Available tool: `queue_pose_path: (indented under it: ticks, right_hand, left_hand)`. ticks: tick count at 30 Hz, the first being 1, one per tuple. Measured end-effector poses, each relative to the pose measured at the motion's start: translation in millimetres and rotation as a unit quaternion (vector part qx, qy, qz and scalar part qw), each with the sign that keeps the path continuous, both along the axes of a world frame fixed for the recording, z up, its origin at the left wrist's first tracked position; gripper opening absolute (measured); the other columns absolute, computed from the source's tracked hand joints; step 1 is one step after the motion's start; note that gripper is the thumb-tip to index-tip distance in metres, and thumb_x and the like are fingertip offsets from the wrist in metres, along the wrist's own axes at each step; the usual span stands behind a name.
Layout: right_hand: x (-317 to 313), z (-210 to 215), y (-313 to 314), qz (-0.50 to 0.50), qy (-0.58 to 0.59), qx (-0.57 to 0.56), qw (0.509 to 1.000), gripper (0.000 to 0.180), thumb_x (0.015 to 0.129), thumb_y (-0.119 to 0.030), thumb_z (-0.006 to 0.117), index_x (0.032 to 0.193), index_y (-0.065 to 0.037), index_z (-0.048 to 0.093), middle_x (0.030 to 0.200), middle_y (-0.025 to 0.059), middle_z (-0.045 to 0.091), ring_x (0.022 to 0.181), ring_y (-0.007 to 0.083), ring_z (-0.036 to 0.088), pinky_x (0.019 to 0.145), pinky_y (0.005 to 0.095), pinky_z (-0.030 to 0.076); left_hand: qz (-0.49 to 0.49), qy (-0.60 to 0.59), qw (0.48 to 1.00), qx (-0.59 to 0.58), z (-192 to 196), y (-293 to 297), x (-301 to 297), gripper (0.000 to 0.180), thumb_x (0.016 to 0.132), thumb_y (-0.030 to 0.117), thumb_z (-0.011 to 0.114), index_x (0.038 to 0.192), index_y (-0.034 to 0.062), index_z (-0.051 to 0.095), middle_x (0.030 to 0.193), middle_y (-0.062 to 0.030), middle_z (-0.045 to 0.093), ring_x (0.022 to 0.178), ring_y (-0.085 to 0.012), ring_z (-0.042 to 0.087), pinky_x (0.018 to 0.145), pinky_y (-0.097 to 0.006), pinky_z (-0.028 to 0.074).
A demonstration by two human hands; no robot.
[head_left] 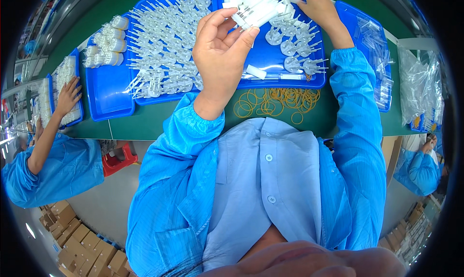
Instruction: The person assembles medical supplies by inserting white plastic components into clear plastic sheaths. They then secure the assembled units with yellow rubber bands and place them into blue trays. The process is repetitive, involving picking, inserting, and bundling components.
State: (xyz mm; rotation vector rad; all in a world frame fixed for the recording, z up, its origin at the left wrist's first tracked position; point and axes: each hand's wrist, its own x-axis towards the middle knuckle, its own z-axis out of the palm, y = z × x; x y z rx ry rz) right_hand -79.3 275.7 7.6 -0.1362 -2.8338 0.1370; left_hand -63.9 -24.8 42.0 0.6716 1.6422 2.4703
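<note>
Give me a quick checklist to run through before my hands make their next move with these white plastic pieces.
1. Left hand has a grip on a bundle of white tubes: ok, fingers curl round it.
2. Right hand is on the white pieces at the far end of the blue tray: ok; what it grips, cannot tell.
3. Rubber bands at hand: ok, a loose pile lies on the green table just in front of the tray.
4. Band already round the bundle: cannot tell.
5. Co-worker's hand clear of my tray: ok, it rests on a separate tray at far left.
</note>
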Motion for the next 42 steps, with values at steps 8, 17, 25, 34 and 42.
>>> queue_pose_path:
  ticks: [8,17,25,34,42]
  right_hand:
    - [48.6,54.0,-30.2,0.062,0.159,-0.630,0.758,0.006,0.086,0.000,0.068,0.089,-0.001,0.063,0.083,0.0035,0.064,0.072,0.0111,0.063,0.062,0.0238,0.051]
    - [71.7,72.9,-55.9,0.227,0.163,-0.659,0.699,0.008,0.088,-0.001,0.067,0.093,0.005,0.066,0.101,0.0110,0.063,0.083,0.0150,0.064,0.075,0.0232,0.052]
    - [70.8,79.1,-73.8,0.161,0.160,-0.659,0.717,0.018,0.088,-0.001,0.068,0.105,0.001,0.062,0.099,0.0060,0.066,0.088,0.0107,0.064,0.077,0.0219,0.052]
    - [73.0,69.7,-86.8,0.164,0.124,-0.704,0.680,0.014,0.087,-0.002,0.070,0.101,0.002,0.066,0.090,0.0085,0.070,0.079,0.0131,0.067,0.073,0.0240,0.054]
    - [68.7,65.2,-76.7,0.226,0.101,-0.674,0.696,0.015,0.085,-0.005,0.072,0.096,0.005,0.071,0.096,0.0127,0.070,0.092,0.0205,0.067,0.095,0.0358,0.050]
  left_hand:
    - [0.007,0.085,0.996,-0.029,-6.5,1.5,-6.3,0.043,0.078,-0.014,0.072,0.119,-0.0067,0.061,0.122,-0.0106,0.048,0.110,-0.0244,0.062,0.089,-0.032,0.060]
    - [0.038,0.211,0.975,-0.062,-7.3,2.8,-4.4,0.044,0.076,-0.019,0.070,0.118,-0.0075,0.061,0.122,-0.0130,0.050,0.112,-0.0271,0.061,0.094,-0.039,0.059]
    - [0.069,0.246,0.963,-0.082,-10.1,3.2,-4.0,0.048,0.073,-0.011,0.077,0.117,-0.0005,0.065,0.114,-0.0099,0.052,0.105,-0.0217,0.063,0.088,-0.033,0.061]
    - [0.068,0.262,0.955,-0.116,-10.2,1.0,0.9,0.045,0.076,-0.015,0.073,0.119,-0.0057,0.063,0.118,-0.0111,0.049,0.109,-0.0240,0.061,0.093,-0.037,0.060]
    - [0.058,0.248,0.959,-0.126,-7.2,1.6,0.3,0.045,0.076,-0.014,0.074,0.119,-0.0051,0.063,0.118,-0.0108,0.049,0.108,-0.0232,0.062,0.093,-0.037,0.059]
